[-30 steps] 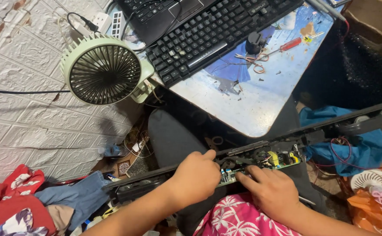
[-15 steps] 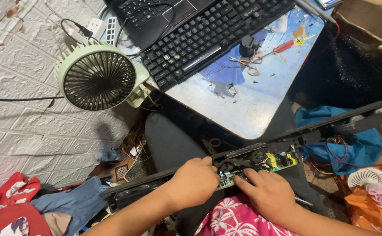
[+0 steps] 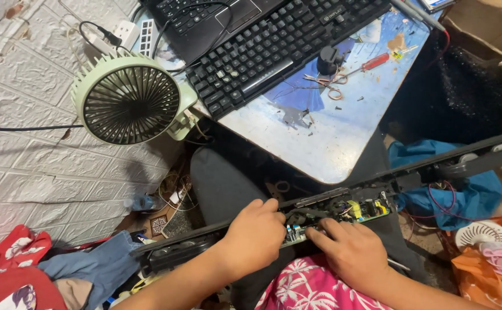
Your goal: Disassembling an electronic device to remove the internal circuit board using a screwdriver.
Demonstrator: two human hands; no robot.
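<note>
A long, narrow black speaker bar (image 3: 343, 198) lies across the person's lap, running from lower left to upper right, with its casing opened along the middle so that a green circuit board (image 3: 343, 213) shows. The left hand (image 3: 255, 238) rests curled on the bar's upper edge just left of the opening, fingers closed over the casing. The right hand (image 3: 351, 252) lies just beside it, fingertips down on the board's near edge; whether it pinches a part or only presses there is not clear.

The bar looks stiff and fairly light, but so long that it would tip if held at one end; a hold near the middle, on the plastic shell at either side of the opening, seems safest. The board and its thin red wires (image 3: 440, 198) at the right look fragile and are best kept free of pull or pressure. The smooth black shell may be slippery.

Much is hidden. The hands cover the near part of the board, and the bar's left end sinks into cloth and shadow. Its right end is cut off by the frame edge. Above, on the bench (image 3: 331, 132), a black keyboard (image 3: 274, 46) and a red-handled screwdriver (image 3: 371, 62) lie well apart from the hands, and a pale green fan (image 3: 127, 97) stands at the bench's left corner.
</note>
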